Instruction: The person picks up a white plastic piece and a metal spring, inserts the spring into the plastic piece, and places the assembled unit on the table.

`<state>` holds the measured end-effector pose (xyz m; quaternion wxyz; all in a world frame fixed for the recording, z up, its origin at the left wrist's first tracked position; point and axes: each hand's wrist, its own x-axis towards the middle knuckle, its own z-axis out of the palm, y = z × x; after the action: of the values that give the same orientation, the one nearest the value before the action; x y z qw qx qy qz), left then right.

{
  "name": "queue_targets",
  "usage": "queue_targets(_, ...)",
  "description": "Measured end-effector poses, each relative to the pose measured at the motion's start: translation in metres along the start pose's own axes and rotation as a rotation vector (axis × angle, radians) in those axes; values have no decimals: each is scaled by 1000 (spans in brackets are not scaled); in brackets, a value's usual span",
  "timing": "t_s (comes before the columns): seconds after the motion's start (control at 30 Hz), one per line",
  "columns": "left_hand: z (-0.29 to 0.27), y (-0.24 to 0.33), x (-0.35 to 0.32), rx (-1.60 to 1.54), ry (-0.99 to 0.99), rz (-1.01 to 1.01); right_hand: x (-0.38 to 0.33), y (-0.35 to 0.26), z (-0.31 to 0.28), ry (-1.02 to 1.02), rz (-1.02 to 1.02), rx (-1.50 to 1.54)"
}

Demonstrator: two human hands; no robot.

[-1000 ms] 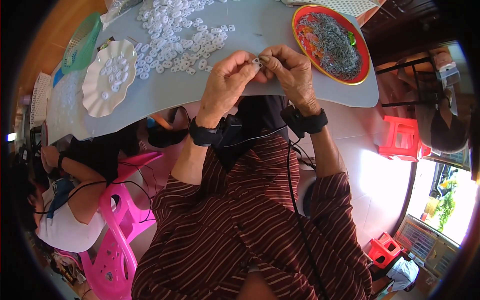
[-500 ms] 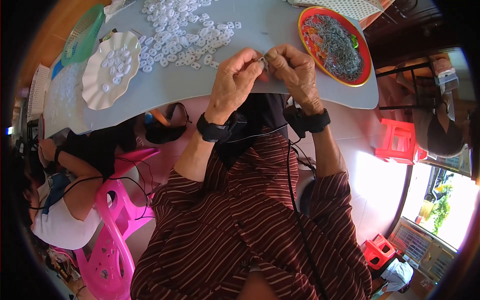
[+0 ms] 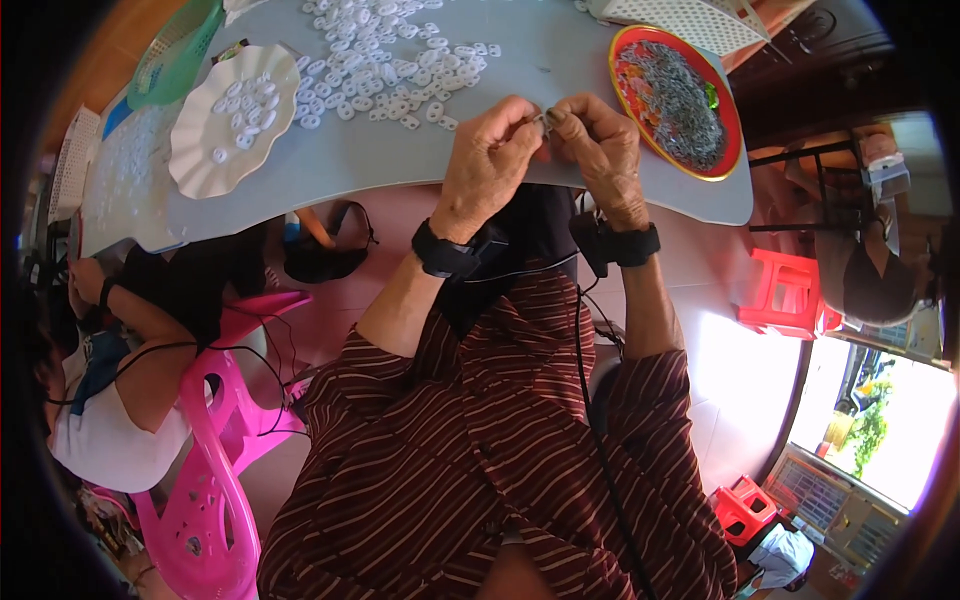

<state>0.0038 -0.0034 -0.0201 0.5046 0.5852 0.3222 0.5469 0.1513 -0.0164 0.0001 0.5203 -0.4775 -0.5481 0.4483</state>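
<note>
Step in hand: both hands meet at the near edge of the worktop (image 3: 640, 180), working one small grey piece (image 3: 547, 119) between the fingertips; it looks like a fitting or joining step, about midway.
Left hand (image 3: 487, 165): grip closed to a pinch, thumb and forefinger on the piece's left end.
Right hand (image 3: 600, 150): grip likewise pinched tight on the piece's right end, fingers curled over it.
Piece: held just above the worktop's near edge, between the two hands; too small to make out its shape.
Next move, as I judge it: fine fingertip pressure with the two ends kept in line, then a hand free for another part.
White rings (image 3: 390, 60): loose heap toward the far edge, just beyond the hands.
White dish (image 3: 190, 160): scalloped, near the left edge, a few rings in it.
Red tray (image 3: 727, 120): oval, at the right corner, heaped with grey metal bits.
Green basket (image 3: 165, 62): far left corner, partly out of view.
White mesh basket (image 3: 690, 18): far right edge.
Labels, signs: none that I can see on the worktop.
</note>
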Motion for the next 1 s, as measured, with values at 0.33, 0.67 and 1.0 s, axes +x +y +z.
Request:
queue_targets(0.33, 0, 6, -3, 41, -12, -38, 2, -2, -1, -42, -29, 33)
queue_targets(0.67, -59, 21, 5, 1042, 147, 343, 0, -3, -4, -1, -3, 144)
queue_targets(1.0, -53, 12, 15, 1220, 142, 319, -3, -4, -4, -84, -22, 129)
